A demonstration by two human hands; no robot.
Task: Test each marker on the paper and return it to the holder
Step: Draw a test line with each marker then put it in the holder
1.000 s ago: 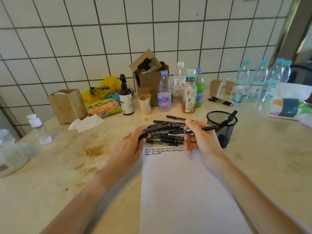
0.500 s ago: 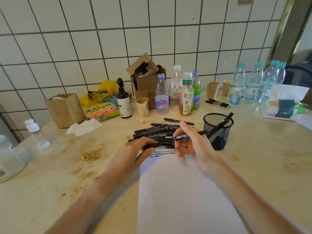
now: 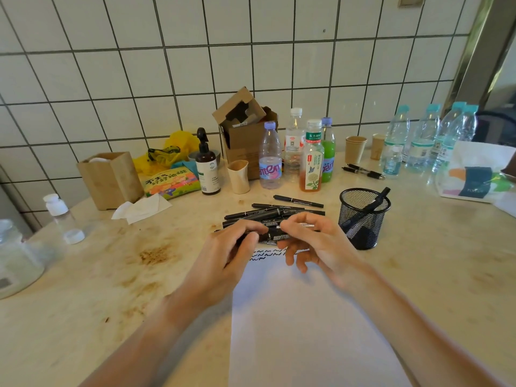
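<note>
I seem to be in a break-room corner: white tiled wall (image 3: 139,65), stained counter (image 3: 111,275), drink bottles (image 3: 312,157), paper cups (image 3: 355,148).

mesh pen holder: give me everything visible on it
The black wire-mesh pen holder is a round cup, open at the top with a solid rim, and you can see through its walls. It stands upright on the beige table, just right of the marker pile and off the top right corner of the paper. At least one black marker leans inside it, with its end poking out over the right rim. Neither hand touches it.
</note>
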